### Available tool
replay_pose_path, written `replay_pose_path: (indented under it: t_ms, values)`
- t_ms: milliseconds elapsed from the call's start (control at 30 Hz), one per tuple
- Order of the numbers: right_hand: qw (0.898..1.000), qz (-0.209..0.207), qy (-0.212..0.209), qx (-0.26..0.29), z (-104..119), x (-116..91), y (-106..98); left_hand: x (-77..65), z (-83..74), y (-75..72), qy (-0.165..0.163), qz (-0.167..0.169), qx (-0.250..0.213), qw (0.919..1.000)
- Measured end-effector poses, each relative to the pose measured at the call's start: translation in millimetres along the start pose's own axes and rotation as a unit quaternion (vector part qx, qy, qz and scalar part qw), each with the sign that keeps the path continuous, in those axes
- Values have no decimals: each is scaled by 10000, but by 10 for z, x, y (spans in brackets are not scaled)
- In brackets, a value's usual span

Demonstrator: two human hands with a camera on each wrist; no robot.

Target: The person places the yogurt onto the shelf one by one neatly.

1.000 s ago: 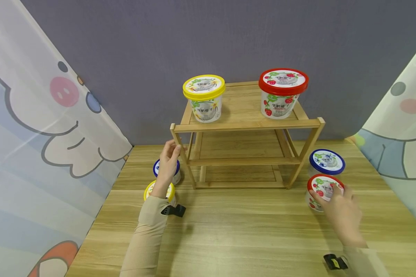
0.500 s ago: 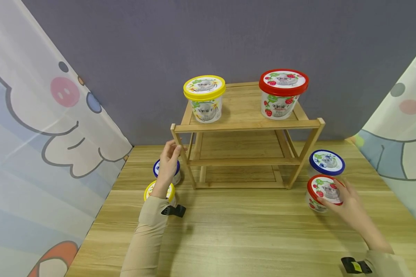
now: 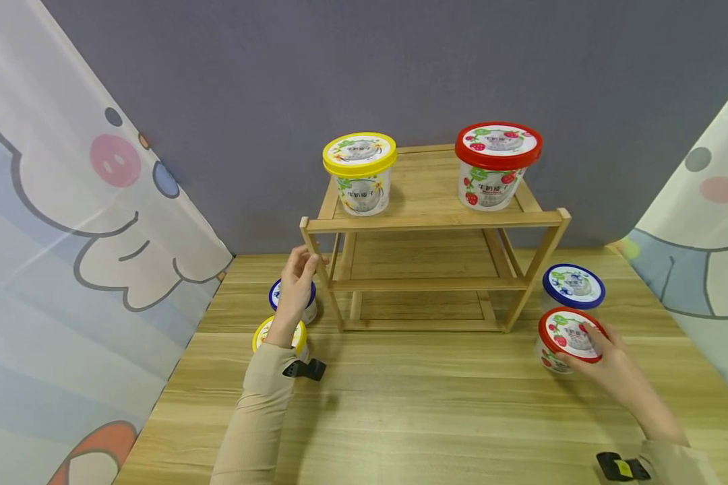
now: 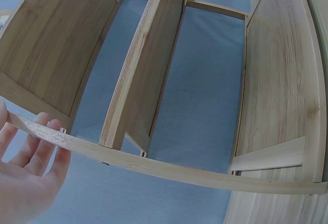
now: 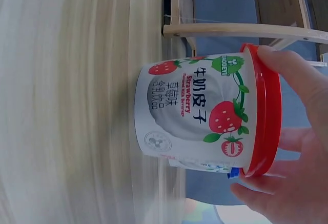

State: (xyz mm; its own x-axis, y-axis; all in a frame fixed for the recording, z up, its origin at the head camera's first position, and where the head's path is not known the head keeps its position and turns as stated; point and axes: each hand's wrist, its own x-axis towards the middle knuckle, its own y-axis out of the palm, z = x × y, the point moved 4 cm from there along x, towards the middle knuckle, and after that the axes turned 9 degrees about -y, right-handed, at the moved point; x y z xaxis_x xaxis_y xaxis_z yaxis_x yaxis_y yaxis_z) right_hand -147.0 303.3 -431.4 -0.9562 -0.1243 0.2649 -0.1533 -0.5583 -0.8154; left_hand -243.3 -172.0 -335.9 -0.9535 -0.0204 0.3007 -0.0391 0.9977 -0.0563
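My left hand [image 3: 292,289] is at the left front leg of a three-tier wooden shelf [image 3: 425,219]. In the left wrist view its fingers [image 4: 60,165] curl round the leg [image 4: 154,167] with the thumb opposite. On the table right of the shelf stands a white strawberry tub [image 3: 570,333] with a red lid. My right hand [image 3: 619,370] holds that tub by the lid. The right wrist view has the thumb on one side of the lid's rim [image 5: 266,116] and fingertips at the other; the tub [image 5: 200,116] is upright, its base on or near the table.
A yellow-lidded tub [image 3: 360,172] and another red-lidded tub [image 3: 497,165] stand on the shelf's top tier. Blue-lidded [image 3: 573,286] behind my right hand's tub; a blue-lidded tub [image 3: 308,310] and a yellow-lidded tub [image 3: 300,343] sit partly under my left arm. A grey wall [image 3: 425,67] rises behind.
My right hand and forearm have swung right, and the fingers have shifted from over the lid to its right side. The tub has barely moved. My left hand stays put.
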Motion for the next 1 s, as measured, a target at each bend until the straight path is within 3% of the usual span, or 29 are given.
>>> replay_pose_path:
  t_ms: [367, 700, 833, 1000]
  values:
    - [9979, -521, 8, -392, 104, -17, 32, 5, -4, -1, 33, -72, 40, 10000]
    - [9958, -865, -156, -274, 98, -27, 66, -2, -14, 1, 74, -63, 50, 9999]
    - [9964, -848, -38, 85, 73, -26, 102, -10, -25, 0, -6, -89, 84, 9999]
    - [9921, -710, 539, 881, 36, -63, 171, -10, -33, 2, -71, -59, 95, 9999]
